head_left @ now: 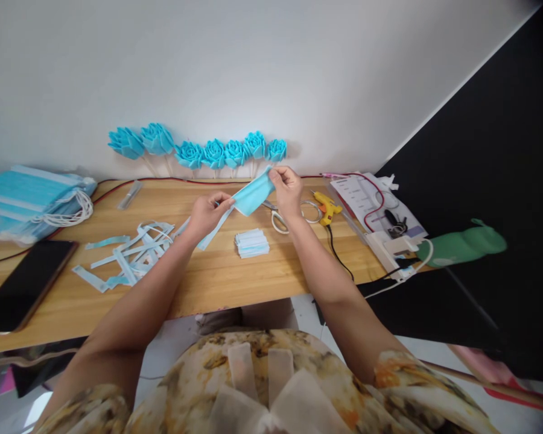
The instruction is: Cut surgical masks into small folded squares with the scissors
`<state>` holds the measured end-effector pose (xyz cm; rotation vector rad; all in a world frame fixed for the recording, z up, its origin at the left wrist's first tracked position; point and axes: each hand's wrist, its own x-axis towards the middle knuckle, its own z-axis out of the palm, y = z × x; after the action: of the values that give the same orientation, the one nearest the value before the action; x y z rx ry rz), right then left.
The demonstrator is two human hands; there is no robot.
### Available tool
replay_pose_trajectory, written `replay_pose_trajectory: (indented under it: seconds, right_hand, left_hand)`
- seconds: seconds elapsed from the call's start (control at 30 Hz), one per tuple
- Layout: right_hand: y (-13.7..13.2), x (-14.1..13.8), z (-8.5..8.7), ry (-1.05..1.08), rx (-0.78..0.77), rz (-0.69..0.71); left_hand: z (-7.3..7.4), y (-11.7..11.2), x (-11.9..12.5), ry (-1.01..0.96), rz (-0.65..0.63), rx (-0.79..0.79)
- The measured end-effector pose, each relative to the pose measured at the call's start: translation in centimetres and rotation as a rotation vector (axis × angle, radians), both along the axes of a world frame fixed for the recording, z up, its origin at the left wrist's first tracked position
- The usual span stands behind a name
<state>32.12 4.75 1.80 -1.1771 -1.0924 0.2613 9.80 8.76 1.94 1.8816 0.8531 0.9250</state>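
A light-blue piece of face mask fabric (pixel 254 191) is stretched between my two hands above the table. My left hand (pixel 206 216) pinches its lower left corner, and my right hand (pixel 288 191) pinches the upper right end. A pale strip (pixel 215 229) hangs below my left hand; whether it is still joined to the fabric I cannot tell. Under the fabric lies a small stack of folded mask pieces (pixel 252 243). Scissors with white handles (pixel 279 223) lie partly hidden behind my right hand. Cut strips (pixel 129 256) are heaped left of my left hand.
Several blue fabric flowers on sticks (pixel 214 154) lean against the wall. A yellow glue gun (pixel 327 208) with its cord lies at right, near papers (pixel 366 199), a power strip (pixel 391 253) and a green bottle (pixel 464 244). At left are a mask pack (pixel 31 196) and a phone (pixel 27 286).
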Motion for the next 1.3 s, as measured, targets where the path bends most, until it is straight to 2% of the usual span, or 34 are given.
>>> replay_pose_trajectory:
  seconds: [0.13, 0.27, 0.43, 0.57, 0.73, 0.83, 0.97, 1.1, 1.2, 1.3]
  right_hand:
    - [0.2, -0.1, -0.1, 0.055, -0.001, 0.002]
    - [0.1, 0.0, 0.1, 0.034, -0.028, -0.014]
    - [-0.8, -0.8, 1.0, -0.106, -0.068, 0.009]
    - [-1.5, -2.6, 2.2, -0.224, -0.068, 0.09]
    - [-1.2, -4.7, 3.2, -0.432, 0.065, 0.246]
    - [-0.8, -5.6, 3.7, -0.571, 0.064, 0.277]
    - [-0.4, -6.5, 4.4, -0.674, 0.01, 0.34]
    - [-0.2, -6.1, 4.2, -0.479, -0.098, 0.368]
    - [0.0, -5.5, 2.7, -0.226, -0.23, 0.453]
    - [0.1, -5.4, 1.0, -0.06, -0.363, 0.586]
  left_hand:
    - [0.0, 0.2, -0.2, 0.012, -0.016, 0.077]
    - [-0.5, 0.5, -0.2, 0.007, -0.018, 0.066]
    - [-0.7, 1.3, -0.5, -0.096, -0.038, 0.01]
    - [0.4, 1.4, -1.0, -0.22, -0.018, 0.057]
    - [1.7, 0.6, -1.1, -0.174, -0.096, 0.077]
    - [1.8, 0.2, -0.9, -0.168, -0.138, 0.049]
    - [1.4, 0.1, -0.5, -0.266, -0.085, -0.032]
    - [1.5, 0.3, -0.5, -0.476, 0.002, -0.256]
    - [1.8, 0.4, -0.6, -0.637, 0.015, -0.418]
    - [2.0, 0.4, -0.7, -0.718, 0.026, -0.475]
